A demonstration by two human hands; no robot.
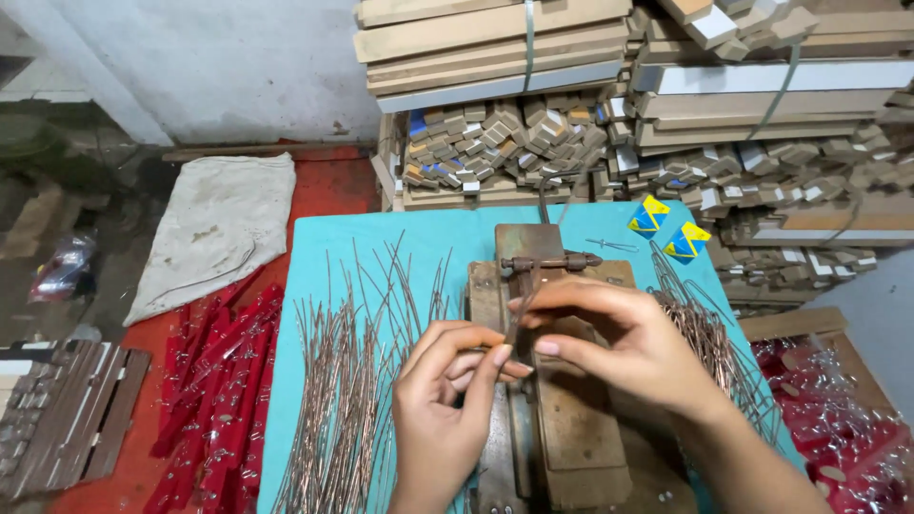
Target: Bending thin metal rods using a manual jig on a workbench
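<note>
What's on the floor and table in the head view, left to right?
Brown slat stack → red packets → straight copper wires → left hand → metal jig → right hand → bent wire pile → box of red wrapped items.

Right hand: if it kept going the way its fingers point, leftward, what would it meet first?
The right hand would likely meet the left hand's fingertips first, both pinching a thin metal wire; depth is unclear.
</note>
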